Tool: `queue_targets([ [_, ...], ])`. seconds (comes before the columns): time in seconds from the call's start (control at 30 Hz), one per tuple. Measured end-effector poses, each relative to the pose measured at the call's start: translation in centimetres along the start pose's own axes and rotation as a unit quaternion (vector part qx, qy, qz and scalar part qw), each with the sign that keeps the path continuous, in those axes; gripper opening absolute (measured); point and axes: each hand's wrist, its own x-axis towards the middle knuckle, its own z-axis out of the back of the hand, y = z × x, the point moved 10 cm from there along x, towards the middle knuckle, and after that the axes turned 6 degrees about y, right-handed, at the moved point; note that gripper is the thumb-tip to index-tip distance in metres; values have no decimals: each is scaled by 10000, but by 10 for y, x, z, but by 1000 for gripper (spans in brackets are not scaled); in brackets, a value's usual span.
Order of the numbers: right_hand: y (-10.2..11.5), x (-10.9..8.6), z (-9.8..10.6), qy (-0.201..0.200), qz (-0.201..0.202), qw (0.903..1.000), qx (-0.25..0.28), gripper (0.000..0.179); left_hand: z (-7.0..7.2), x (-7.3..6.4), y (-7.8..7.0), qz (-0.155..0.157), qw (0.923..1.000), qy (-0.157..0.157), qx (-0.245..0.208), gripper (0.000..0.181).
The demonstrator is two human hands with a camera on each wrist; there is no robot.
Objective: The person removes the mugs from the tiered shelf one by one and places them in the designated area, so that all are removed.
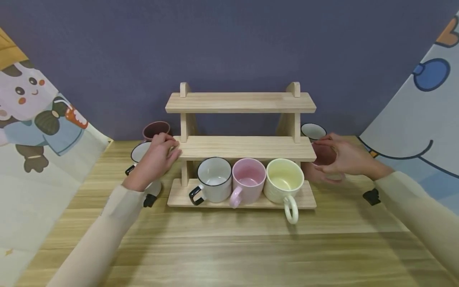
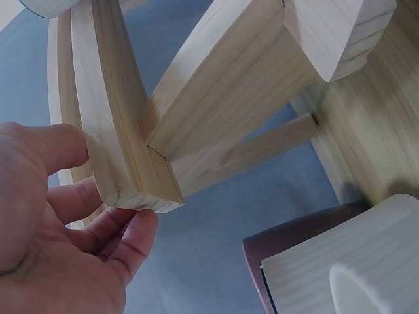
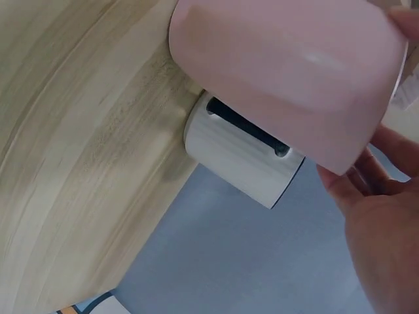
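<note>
A three-tier wooden display rack [image 1: 244, 147] stands on the table. At the left end of its middle board, my left hand [image 1: 155, 159] grips the wood, thumb on one side and fingertips [image 2: 141, 229] around the end. My right hand [image 1: 348, 155] holds a dusky pink mug [image 3: 288, 72] by its rim, just right of the rack. The bottom board carries a white enamel mug [image 1: 215, 175] with a black handle, a light pink mug [image 1: 249, 179] and a pale yellow mug [image 1: 283, 181], handles toward me.
Left of the rack, partly behind my left hand, are a dark reddish mug [image 1: 156, 129] and white mugs with black rims, one [image 1: 140, 151] beside my wrist. Another white mug [image 1: 313, 130] stands behind the right end. A dark blue wall [image 1: 236, 44] rises behind the table.
</note>
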Motion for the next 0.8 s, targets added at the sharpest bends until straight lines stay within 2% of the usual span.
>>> queue_targets([
  [0.2,-14,4,-1,75,-93,9994,336,72,-3,1,2,-6,10000,-9,18,26],
  [0.43,-28,5,7,-41,-190,9993,334,72,-4,2,4,-41,10000,-56,59,25],
  [0.8,-46,9,4,413,-452,9944,856,83,-3,1,2,-84,9999,-110,92,24],
])
